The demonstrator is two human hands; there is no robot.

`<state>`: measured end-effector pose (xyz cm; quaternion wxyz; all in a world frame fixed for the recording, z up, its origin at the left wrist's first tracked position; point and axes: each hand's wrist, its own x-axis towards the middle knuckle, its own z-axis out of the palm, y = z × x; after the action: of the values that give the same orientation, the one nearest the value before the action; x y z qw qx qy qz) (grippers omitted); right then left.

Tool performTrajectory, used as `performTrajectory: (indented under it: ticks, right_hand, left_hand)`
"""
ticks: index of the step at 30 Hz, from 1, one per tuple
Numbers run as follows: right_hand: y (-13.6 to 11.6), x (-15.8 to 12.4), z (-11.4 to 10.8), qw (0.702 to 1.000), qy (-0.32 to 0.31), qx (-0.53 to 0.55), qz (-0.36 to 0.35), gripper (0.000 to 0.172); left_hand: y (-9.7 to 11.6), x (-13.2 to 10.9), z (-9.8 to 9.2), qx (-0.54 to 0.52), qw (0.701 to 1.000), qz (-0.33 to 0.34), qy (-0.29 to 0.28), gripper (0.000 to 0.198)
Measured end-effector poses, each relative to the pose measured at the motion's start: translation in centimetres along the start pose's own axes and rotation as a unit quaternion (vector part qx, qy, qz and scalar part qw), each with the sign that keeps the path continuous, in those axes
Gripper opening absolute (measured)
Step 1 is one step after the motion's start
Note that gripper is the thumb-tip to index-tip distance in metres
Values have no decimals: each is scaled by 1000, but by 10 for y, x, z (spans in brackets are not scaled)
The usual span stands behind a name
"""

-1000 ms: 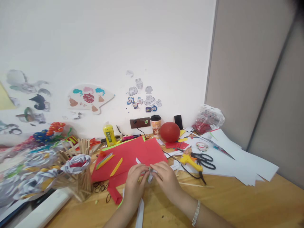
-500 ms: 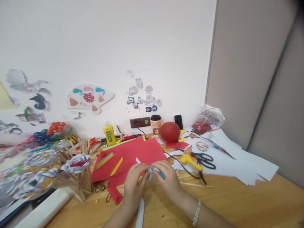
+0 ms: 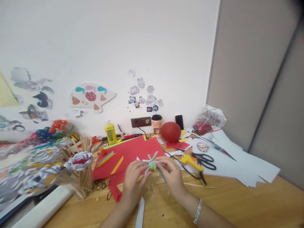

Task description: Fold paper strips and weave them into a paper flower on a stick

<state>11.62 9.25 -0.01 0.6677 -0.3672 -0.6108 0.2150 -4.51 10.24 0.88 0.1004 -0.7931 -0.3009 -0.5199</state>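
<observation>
A small flower-like piece of folded paper strips [image 3: 152,164], white with a green centre, is held above the front of the table. My left hand [image 3: 134,175] pinches its left side between thumb and fingers. On the other side my right hand [image 3: 171,175] grips the strips, and a thin blue strip [image 3: 162,175] shows beside its fingers. A white paper strip [image 3: 140,211] lies on the wood below my left wrist. Behind my hands is a large red paper sheet [image 3: 135,153], partly covered by them.
Right of my hands lie a yellow glue gun [image 3: 192,162], black scissors [image 3: 206,160] and white paper sheets [image 3: 228,164]. A red balloon [image 3: 170,132], a lidded cup [image 3: 156,125] and a yellow bottle [image 3: 110,133] stand behind. Wooden sticks [image 3: 82,180] and paper flowers [image 3: 40,180] crowd the left.
The paper piece, mostly covered by my fingers before, now shows its strips fanned out like a star. My hands have moved slightly apart, both still on it.
</observation>
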Motion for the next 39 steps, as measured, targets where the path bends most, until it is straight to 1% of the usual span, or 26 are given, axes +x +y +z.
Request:
performTrajectory:
  ticks: [4, 7, 13, 16, 21, 24, 27, 30, 32, 33, 34, 36, 38, 39]
  right_hand:
    - [1, -2, 1, 1000, 8, -5, 8, 13]
    - [1, -2, 0, 999, 17, -33, 14, 15]
    - [-1, -1, -2, 997, 7, -80, 3, 6]
    - [-3, -2, -2, 997, 4, -83, -3, 6]
    - [-6, -2, -3, 995, 6, -94, -17, 7]
    - [-7, -2, -5, 995, 3, -96, -34, 10]
    - [-9, 0, -9, 995, -14, -91, -45, 15]
    - [-11, 5, -12, 994, -33, -90, -46, 18]
    - [-12, 8, -12, 994, -48, -90, -31, 17]
    - [-11, 9, -12, 994, -55, -89, -16, 17]
    - [-10, 10, -10, 994, -61, -86, 2, 16]
    - [-8, 10, -7, 993, -75, -76, 41, 16]
    - [-5, 9, -3, 991, -89, -59, 76, 17]
    - [-4, 8, -1, 990, -94, -52, 90, 17]
  left_hand:
    - [3, 1, -2, 2, 999, 26, 37, 18]
    - [6, 2, -4, 8, 998, 38, 54, 17]
    - [4, -1, -3, 27, 998, 46, 32, 20]
    - [3, -2, -3, 29, 998, 44, 34, 19]
    - [6, 2, -3, 32, 999, 26, 32, 12]
    - [6, 2, -3, 18, 999, 15, 34, 12]
    - [4, -1, -2, 2, 999, -28, 34, 10]
    - [2, -4, 0, -15, 994, -104, 6, 7]
    - [2, -4, 1, -19, 989, -148, -21, 9]
    - [3, -3, 1, -16, 987, -159, -29, 11]
    - [3, -3, 1, -10, 987, -159, -34, 16]
    - [5, -1, 1, 1, 991, -125, -48, 24]
    - [6, 1, 0, 6, 993, -81, -81, 26]
    - [7, 1, 0, 4, 992, -70, -101, 26]
